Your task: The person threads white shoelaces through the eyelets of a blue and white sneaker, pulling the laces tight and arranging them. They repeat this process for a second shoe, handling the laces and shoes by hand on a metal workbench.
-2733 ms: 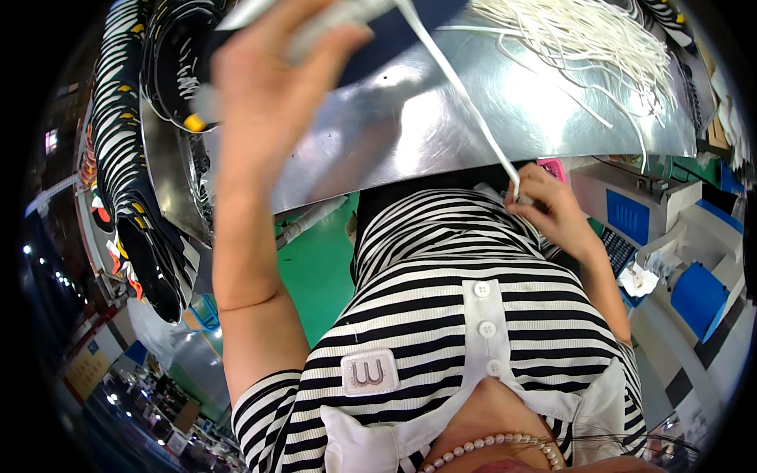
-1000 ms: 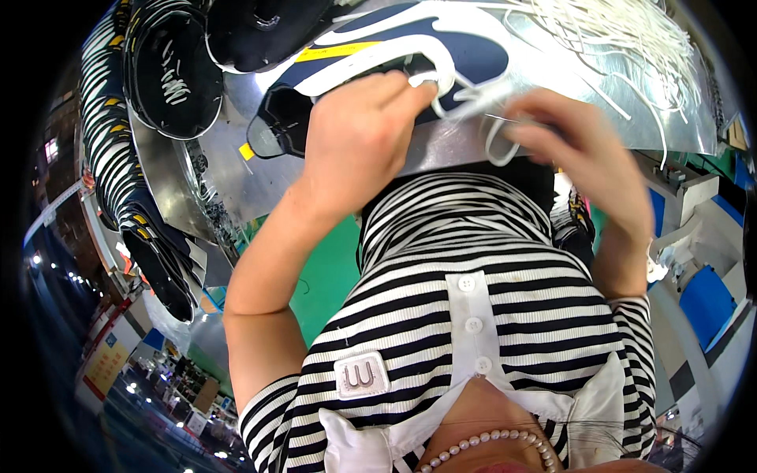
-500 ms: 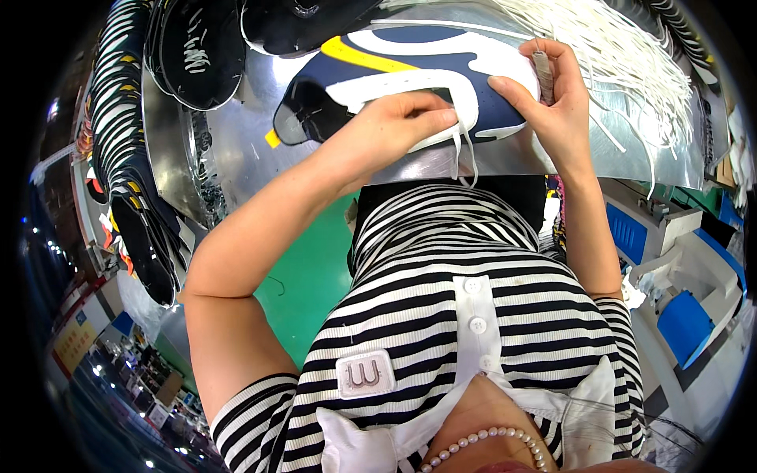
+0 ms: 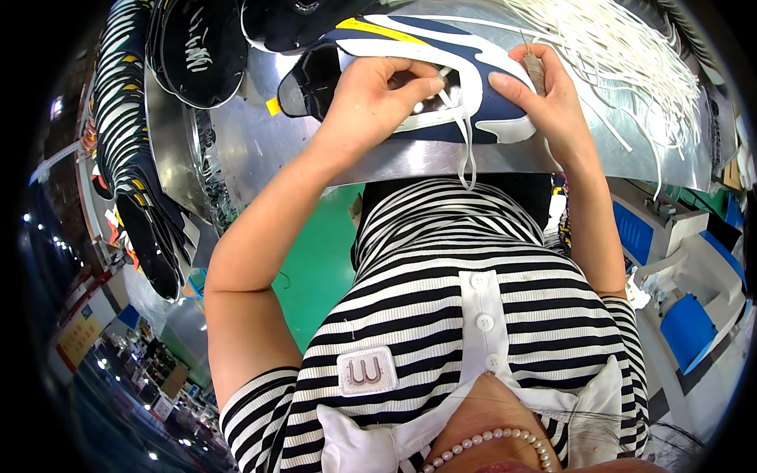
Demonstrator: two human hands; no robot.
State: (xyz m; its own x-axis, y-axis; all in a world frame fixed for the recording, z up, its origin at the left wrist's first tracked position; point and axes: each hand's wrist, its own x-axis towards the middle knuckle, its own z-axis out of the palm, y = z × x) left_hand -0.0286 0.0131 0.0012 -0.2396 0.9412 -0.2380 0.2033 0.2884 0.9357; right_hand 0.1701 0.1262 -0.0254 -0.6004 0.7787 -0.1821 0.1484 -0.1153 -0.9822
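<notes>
A navy, white and yellow shoe upper (image 4: 498, 110) lies on the metal tabletop, its toe toward the right. My left hand (image 4: 374, 98) reaches over its opening, thumb and forefinger pinched on a white shoelace (image 4: 468, 154) that runs across the opening. A loop of the lace hangs over the near side. At the toe, my right hand (image 4: 556, 102) curls its fingers round a thin needle-like tool with a grey wrapped handle (image 4: 534, 72). My right thumb rests on the toe. The tips of my other left fingers are hidden inside the opening.
A heap of loose white laces (image 4: 623, 71) covers the back right of the metal table (image 4: 260, 150). Black shoe pieces (image 4: 193, 55) lie at the back left. A long row of stacked uppers (image 4: 130, 142) lines the left edge. A blue and grey machine (image 4: 682, 323) stands right.
The shoe upper has turned and tilted so its opening shows more. My left hand has moved slightly up and left, drawing at the lace; laces now cross over the opening.
</notes>
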